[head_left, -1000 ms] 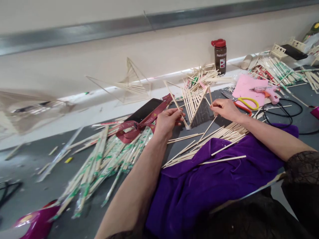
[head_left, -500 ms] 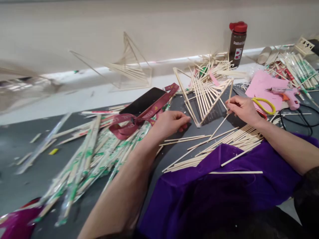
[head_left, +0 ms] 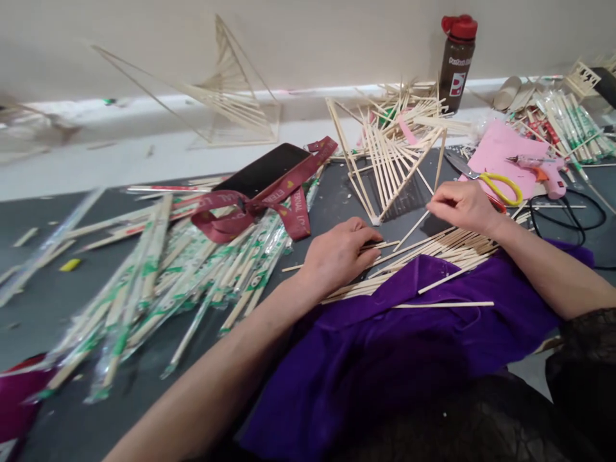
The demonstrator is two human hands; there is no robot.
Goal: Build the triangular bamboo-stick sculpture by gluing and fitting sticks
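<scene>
My right hand (head_left: 462,205) is closed in a pinch on one end of a thin wooden stick (head_left: 411,231), which slants down to the left. Lower and to the left, my left hand (head_left: 342,251) curls its thumb and fingers around thin wooden sticks (head_left: 386,245) lying on the dark table; its fingertips are partly hidden. Just beyond both hands stands an open frame of glued sticks (head_left: 380,170), with a fan of sticks between its sides. More loose sticks (head_left: 443,256) lie beneath my right hand, against purple cloth (head_left: 385,346) at the table's near edge.
Wrapped chopsticks (head_left: 192,289), a black phone (head_left: 264,170) and a red lanyard (head_left: 289,196) lie left. A glue gun (head_left: 543,170), yellow-handled scissors (head_left: 500,183) and a black cord (head_left: 572,218) are right. A bottle (head_left: 457,64) stands behind; another stick structure (head_left: 235,96) is back left.
My left hand has come down and nearer me, from beside the frame onto the loose sticks. My right hand has drawn slightly down, away from the frame's right corner. The view has tilted down.
</scene>
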